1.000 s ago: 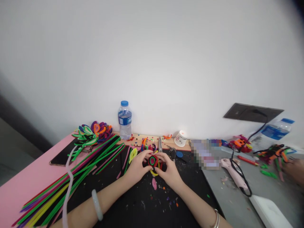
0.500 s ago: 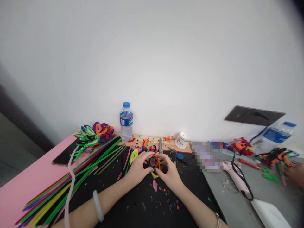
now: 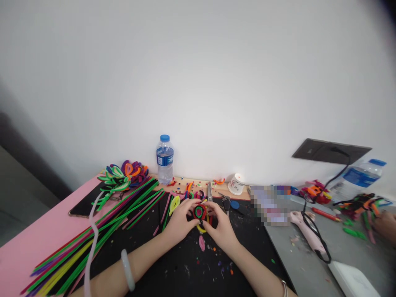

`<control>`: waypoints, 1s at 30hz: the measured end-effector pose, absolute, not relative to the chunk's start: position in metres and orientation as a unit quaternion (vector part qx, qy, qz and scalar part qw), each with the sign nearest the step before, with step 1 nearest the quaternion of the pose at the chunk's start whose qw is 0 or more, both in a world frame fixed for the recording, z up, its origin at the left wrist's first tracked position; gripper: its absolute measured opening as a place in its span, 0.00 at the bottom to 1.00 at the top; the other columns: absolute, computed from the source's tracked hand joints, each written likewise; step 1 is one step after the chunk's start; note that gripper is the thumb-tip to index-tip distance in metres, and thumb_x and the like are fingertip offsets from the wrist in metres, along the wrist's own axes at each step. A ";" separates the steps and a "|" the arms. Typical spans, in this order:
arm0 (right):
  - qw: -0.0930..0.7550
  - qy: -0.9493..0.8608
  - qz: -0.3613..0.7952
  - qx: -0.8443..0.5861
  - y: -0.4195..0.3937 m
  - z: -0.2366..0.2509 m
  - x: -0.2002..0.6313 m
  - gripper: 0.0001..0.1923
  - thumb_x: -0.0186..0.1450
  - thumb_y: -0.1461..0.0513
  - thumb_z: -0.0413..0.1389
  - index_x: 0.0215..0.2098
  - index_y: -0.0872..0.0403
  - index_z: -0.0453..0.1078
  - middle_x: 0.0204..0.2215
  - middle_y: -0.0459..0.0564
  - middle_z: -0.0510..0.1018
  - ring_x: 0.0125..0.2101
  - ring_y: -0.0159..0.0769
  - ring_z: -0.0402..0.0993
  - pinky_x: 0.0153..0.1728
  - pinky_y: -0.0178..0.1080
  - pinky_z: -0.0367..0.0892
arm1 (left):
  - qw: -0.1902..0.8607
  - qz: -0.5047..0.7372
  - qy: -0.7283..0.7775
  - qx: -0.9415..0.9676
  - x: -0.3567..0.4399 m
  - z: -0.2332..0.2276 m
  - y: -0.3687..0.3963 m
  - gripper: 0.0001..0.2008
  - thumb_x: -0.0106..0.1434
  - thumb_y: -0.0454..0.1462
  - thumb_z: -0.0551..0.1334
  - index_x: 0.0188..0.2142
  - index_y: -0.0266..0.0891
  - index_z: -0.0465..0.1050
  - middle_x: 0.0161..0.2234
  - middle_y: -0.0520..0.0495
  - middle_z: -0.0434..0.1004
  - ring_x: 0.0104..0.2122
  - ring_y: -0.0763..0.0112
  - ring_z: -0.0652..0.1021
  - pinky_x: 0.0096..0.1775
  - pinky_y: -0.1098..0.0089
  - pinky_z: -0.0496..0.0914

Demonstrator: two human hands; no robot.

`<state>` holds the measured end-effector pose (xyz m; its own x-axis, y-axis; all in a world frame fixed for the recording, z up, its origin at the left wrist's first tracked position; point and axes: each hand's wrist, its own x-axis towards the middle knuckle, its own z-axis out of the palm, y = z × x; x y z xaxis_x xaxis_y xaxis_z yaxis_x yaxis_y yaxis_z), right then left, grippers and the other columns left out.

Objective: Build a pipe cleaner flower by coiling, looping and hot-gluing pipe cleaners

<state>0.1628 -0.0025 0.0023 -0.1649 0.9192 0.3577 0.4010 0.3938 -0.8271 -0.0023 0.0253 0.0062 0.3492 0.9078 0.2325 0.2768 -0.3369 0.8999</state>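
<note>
Between both hands, over the black mat, is a coiled pipe-cleaner piece with red, green and pink rings. My left hand pinches it from the left with thumb and fingers. From the other side my right hand grips its edge, fingers curled. Yellow and red loops show under the piece, partly hidden by the fingers. A pink pipe-cleaner loop lies just below the hands. A yellow loop is beside my left hand, and scissors lie behind.
Long pipe cleaners spread on the left, near a looped pipe-cleaner bundle on a dark tablet. A water bottle and paper cup stand by the wall. Right are a pink glue gun and another person's hand.
My hands and the coiled piece stay almost in place, with only slight finger shifts. The view has tilted up a little. The other person's hand at right has moved slightly.
</note>
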 end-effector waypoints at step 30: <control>0.437 -0.708 0.277 -0.481 -0.004 0.003 0.162 0.22 0.53 0.71 0.53 0.46 0.52 0.63 0.40 0.49 0.73 0.39 0.38 0.70 0.41 0.40 0.67 | 0.396 0.383 0.421 0.721 -0.001 0.004 0.028 0.21 0.46 0.24 0.57 0.41 0.40 0.67 0.36 0.49 0.68 0.35 0.68 0.71 0.36 0.69 0.67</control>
